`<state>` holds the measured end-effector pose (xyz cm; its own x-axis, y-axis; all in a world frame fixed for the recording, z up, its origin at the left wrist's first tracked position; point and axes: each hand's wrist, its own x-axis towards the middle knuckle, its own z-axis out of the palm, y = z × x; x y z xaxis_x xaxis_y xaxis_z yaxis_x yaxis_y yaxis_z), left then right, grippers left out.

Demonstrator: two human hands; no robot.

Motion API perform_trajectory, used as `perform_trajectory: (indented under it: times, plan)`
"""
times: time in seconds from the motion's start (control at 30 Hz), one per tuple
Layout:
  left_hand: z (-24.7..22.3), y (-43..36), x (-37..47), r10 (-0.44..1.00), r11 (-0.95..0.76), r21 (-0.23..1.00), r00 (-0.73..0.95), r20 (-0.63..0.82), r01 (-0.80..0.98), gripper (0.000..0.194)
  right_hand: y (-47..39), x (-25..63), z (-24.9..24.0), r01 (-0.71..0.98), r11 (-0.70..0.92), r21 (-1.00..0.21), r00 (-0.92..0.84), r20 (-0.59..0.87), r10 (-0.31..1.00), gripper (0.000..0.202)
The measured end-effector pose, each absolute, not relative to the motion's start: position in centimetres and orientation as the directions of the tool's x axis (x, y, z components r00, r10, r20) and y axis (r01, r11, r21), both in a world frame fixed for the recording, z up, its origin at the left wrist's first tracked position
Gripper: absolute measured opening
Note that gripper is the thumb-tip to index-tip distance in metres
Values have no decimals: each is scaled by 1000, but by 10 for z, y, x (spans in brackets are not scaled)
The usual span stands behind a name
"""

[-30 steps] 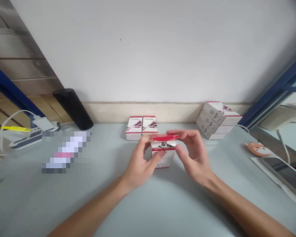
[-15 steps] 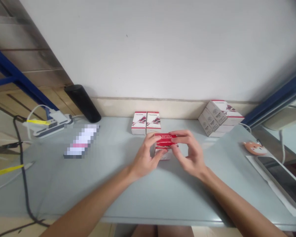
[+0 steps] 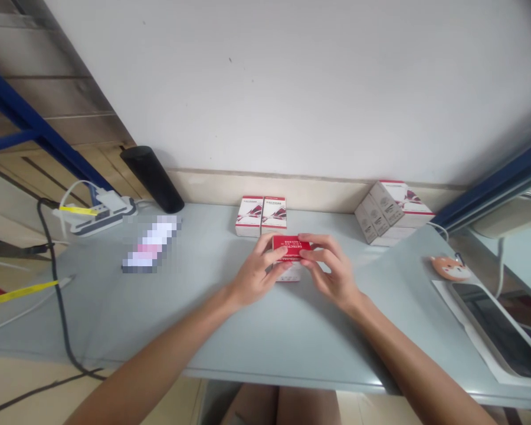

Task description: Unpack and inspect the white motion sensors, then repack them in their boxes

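Observation:
A small red-and-white carton (image 3: 288,273) with "DETECTOR" lettering on its red top stands on the table in front of me. My left hand (image 3: 259,273) closes on its left side, fingers on the red top and thumb by the front edge. On the opposite side, my right hand (image 3: 330,268) holds it with fingertips on the top and right edge. Fingers cover parts of both sides. Just behind it, two matching cartons (image 3: 249,216) lie side by side near the wall.
Several like cartons (image 3: 383,212) are stacked at the back right. At right lie an orange animal-faced case (image 3: 451,268) and a phone (image 3: 498,327) on a white sheet. Leftward are a blurred-out phone screen (image 3: 153,243), a black cylinder (image 3: 153,180), a power strip (image 3: 104,218) and a black cable (image 3: 59,295).
The carton's red top, bent and raised at the front half a second ago, now lies flatter under my fingers. Both hands stay on it, and the camera view has shifted slightly.

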<state>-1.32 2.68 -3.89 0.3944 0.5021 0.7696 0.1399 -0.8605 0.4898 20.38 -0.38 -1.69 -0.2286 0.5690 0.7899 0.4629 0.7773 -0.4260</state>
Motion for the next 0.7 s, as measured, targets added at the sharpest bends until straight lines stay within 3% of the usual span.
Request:
perform_trajectory:
  times: [0.13,0.23,0.3,0.37,0.43,0.57,0.63,0.7]
  plan:
    - [-45,22,-9,523,-846,524,346,779,97,39,-4,204,-22,458,780,-427,-249,781,573,27]
    - [-52,22,-4,633,-773,631,148,760,65,26,-4,202,-31,421,714,-560,-266,676,687,72]
    - [-54,24,-1,747,-662,748,-32,664,48,24,-4,201,-39,395,598,-697,-327,501,801,95]
    - [-53,27,0,834,-538,842,-134,536,18,27,-3,199,-46,365,476,-800,-383,337,860,98]
    - [-50,32,-2,872,-475,880,-128,472,9,31,-2,198,-52,348,432,-832,-382,294,876,93]
    - [-43,50,-20,843,-502,835,-87,531,227,31,0,191,-50,469,520,-714,-216,478,851,80]
    - [-44,62,-32,846,-436,829,-154,510,350,30,4,185,-42,561,590,-581,-153,627,764,68]
    - [-47,74,-43,877,-312,880,-247,412,358,33,10,177,-34,666,644,-377,-186,752,632,55]
